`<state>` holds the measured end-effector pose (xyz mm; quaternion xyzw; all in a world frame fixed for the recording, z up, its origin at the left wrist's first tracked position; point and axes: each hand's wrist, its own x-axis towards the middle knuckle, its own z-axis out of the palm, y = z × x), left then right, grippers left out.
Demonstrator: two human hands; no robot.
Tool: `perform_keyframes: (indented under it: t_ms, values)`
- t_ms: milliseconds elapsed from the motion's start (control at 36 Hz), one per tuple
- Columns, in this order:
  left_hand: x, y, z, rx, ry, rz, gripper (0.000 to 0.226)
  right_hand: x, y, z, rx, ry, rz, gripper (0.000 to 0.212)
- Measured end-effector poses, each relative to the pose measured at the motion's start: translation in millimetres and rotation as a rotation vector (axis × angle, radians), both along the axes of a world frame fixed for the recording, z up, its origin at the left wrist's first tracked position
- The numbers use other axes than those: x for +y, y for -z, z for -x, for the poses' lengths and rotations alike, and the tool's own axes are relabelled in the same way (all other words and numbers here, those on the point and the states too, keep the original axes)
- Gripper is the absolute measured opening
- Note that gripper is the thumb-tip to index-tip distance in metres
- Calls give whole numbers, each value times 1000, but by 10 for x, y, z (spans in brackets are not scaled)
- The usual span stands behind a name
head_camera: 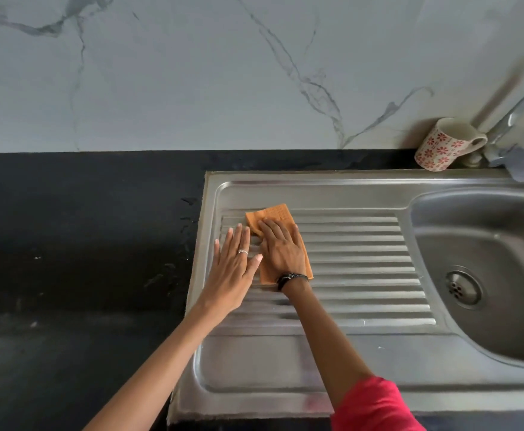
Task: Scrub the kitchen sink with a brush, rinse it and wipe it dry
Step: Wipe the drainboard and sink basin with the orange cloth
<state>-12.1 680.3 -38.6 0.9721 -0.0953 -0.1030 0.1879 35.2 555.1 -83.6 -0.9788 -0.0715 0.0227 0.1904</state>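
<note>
A stainless steel sink unit has a ribbed drainboard [354, 262] on the left and a basin [484, 253] with a round drain [463, 290] on the right. An orange cloth [274, 214] lies flat on the drainboard's far left ribs. My right hand [282, 248] presses flat on the cloth with straight fingers. My left hand [234, 267] rests flat on the drainboard just left of it, its thumb touching the right hand. No brush is in view.
A black countertop [83, 259] spreads to the left, with water drops near the sink edge. A floral mug [444, 144] stands at the back by the tap [515, 119]. A marble-pattern wall rises behind.
</note>
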Motion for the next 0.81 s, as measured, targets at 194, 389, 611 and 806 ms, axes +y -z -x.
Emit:
perform_keyframes:
  t_ms: [194,389,611,806]
  values:
    - [-504,64,16,8,66,22,60,-1020,-1,31,-22,189,59,43]
    - [-948,147,82,-22,159,-17,93,-1856,27,38,-31,365,22,43]
    - [-1181,60,144,19,167,3,60,-2147,48,72,100,536,31,49]
    - [-1127,121,269,8,165,0,67,-2054,78,254,109,685,57,66]
